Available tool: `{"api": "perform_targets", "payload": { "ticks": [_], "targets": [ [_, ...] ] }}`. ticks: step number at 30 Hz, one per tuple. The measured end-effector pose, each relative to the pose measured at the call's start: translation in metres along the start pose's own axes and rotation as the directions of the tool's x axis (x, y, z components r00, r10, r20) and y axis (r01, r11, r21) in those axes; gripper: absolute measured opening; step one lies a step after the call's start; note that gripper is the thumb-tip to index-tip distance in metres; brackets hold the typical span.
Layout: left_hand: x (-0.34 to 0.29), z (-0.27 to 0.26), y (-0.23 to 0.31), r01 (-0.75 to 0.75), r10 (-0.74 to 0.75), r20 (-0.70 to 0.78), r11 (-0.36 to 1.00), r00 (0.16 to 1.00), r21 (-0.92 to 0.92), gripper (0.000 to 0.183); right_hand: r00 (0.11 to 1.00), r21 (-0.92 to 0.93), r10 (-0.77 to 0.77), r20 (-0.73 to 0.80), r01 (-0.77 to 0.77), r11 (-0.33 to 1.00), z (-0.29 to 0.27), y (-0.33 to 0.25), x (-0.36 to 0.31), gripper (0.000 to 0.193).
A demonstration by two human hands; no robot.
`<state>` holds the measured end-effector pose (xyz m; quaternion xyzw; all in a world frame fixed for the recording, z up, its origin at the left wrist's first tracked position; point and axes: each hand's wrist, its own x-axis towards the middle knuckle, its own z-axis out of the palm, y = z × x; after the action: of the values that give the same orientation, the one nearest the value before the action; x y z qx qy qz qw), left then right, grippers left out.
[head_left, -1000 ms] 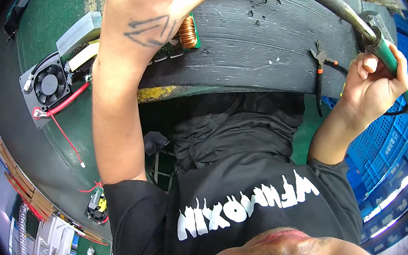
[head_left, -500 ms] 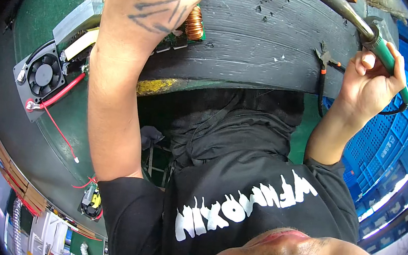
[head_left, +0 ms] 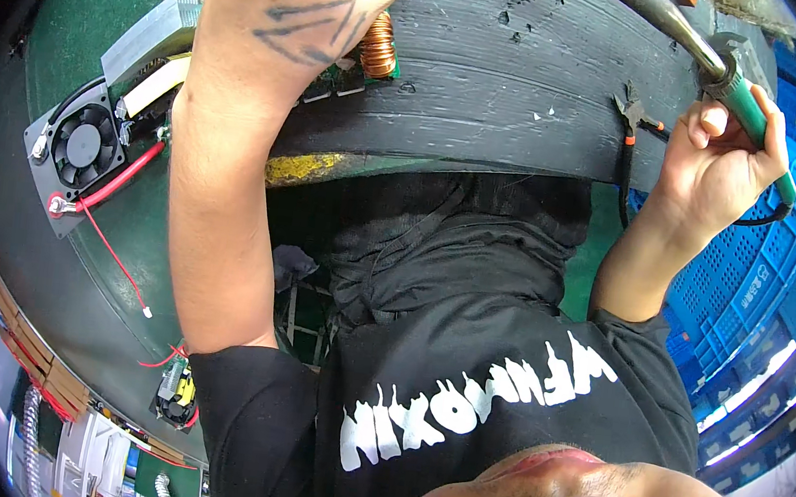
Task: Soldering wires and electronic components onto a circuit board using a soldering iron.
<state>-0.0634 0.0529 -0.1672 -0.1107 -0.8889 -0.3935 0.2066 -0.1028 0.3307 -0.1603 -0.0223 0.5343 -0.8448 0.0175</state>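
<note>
My right hand (head_left: 726, 157) is closed around the green handle of a soldering iron (head_left: 748, 113), whose thick metal shaft points up and to the left, out of view. Over the circuit board (head_left: 385, 63) lies my left hand (head_left: 317, 7), its back toward me with arrow-like lines drawn on it. Its fingers run past the top edge, so what they do is hidden. A copper coil (head_left: 380, 45) stands on the board beside that hand. Left of my forearm are a metal heat sink (head_left: 151, 38), a black fan (head_left: 84, 144) on a plate, and a thick red cable (head_left: 124, 179).
Side cutters (head_left: 633, 118) with orange and black handles lie on the dark worn bench board (head_left: 491, 103), left of my right hand. A blue plastic crate (head_left: 719, 282) stands at the right. Another small circuit assembly (head_left: 177, 395) is at lower left.
</note>
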Motion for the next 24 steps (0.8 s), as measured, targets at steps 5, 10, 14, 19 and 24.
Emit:
{"api": "perform_targets", "payload": {
  "ticks": [5, 10, 14, 19, 24],
  "targets": [
    [0.000, -0.002, -0.005, -0.109, 0.108, 0.034, 0.993, 0.994, 0.040, 0.008, 1.000, 0.023, 0.012, 0.011, -0.012, 1.000, 0.001, 0.002, -0.003, 0.033],
    [0.004, -0.002, 0.002, -0.251, 0.253, 0.019, 0.943, 0.967, 0.219, 0.010, 0.998, 0.028, -0.062, 0.006, 0.062, 0.998, 0.007, 0.006, -0.007, 0.028],
    [0.002, -0.004, 0.001, -0.208, 0.206, 0.028, 0.963, 0.978, 0.169, 0.011, 0.998, 0.044, -0.059, -0.018, 0.060, 0.997, 0.010, 0.006, -0.009, 0.029],
    [0.002, -0.003, 0.005, -0.199, 0.198, 0.023, 0.962, 0.980, 0.189, 0.011, 1.000, 0.049, -0.008, -0.016, 0.009, 0.999, 0.000, 0.003, -0.008, 0.035],
    [0.004, 0.001, 0.004, -0.207, 0.207, 0.021, 0.961, 0.978, 0.182, 0.010, 0.999, 0.060, -0.024, -0.036, 0.027, 0.998, 0.001, 0.006, -0.010, 0.034]
  ]
}}
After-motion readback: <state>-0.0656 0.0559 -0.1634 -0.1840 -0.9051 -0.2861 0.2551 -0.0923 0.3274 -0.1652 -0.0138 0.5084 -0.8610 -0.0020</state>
